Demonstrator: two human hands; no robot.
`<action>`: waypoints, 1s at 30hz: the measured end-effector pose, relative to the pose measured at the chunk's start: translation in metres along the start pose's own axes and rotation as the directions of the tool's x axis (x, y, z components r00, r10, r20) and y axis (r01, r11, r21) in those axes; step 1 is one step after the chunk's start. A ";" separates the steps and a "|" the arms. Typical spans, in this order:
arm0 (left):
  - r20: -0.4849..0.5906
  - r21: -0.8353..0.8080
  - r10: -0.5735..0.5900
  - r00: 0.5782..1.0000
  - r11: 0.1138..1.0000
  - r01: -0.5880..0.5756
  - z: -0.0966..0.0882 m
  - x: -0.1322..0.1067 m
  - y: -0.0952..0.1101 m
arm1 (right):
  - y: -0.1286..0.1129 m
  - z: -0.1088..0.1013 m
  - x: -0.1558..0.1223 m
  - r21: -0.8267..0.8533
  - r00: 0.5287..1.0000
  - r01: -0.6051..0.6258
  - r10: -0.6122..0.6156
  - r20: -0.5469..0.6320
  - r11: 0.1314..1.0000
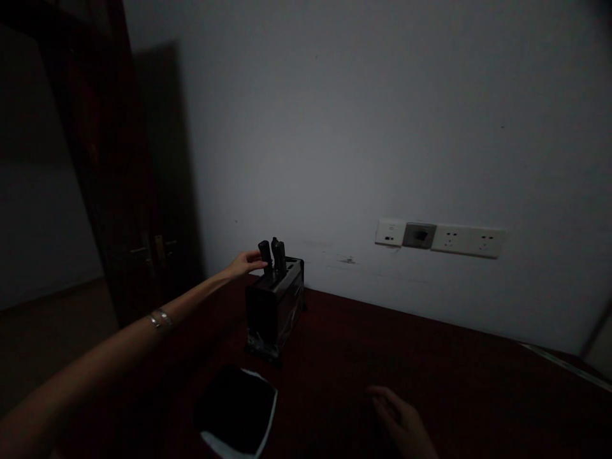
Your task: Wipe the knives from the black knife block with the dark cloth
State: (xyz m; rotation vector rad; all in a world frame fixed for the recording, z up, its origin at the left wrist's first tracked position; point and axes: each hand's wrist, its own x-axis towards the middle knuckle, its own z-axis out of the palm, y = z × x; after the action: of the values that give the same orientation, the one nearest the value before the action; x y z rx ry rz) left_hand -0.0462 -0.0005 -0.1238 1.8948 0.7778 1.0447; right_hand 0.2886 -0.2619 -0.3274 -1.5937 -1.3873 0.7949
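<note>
A dark knife block (pixel 275 306) stands on the table, with several black handles rising from its top. My left hand (pixel 247 262) reaches in from the left. Its fingers close round the leftmost black-handled knife (pixel 264 252), whose blade is hidden inside the block. Two more handles (pixel 278 255) stand close beside that one. Low on the right, my right hand (pixel 400 417) hovers over or rests on the table; I cannot tell which. Its fingers are loosely bent and apart, with nothing visible in them.
A flat black piece with a pale border (pixel 273 408) lies on the dark red table (pixel 344 338) in front of the block. Behind is a pale wall with a row of sockets (pixel 468 241). A dark door with a handle (pixel 160 248) is at the left.
</note>
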 end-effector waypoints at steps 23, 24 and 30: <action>0.044 0.002 0.029 0.999 1.000 -0.029 -0.001 0.006 0.008 | -0.003 0.000 -0.001 0.064 1.000 -0.010 0.012 -0.018 0.998; 0.048 0.004 0.033 0.998 0.999 -0.033 -0.001 0.006 0.009 | -0.002 0.000 -0.001 0.058 1.000 -0.018 0.019 -0.009 0.998; 0.061 -0.010 0.034 0.998 0.999 -0.033 -0.002 0.005 0.019 | -0.001 0.001 0.000 0.059 0.999 -0.004 0.006 -0.033 0.998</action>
State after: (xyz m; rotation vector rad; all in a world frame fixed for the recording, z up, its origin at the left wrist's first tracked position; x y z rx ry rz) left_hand -0.0429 -0.0047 -0.1043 1.9292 0.7077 1.0038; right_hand 0.2877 -0.2619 -0.3268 -1.5583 -1.3252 0.8023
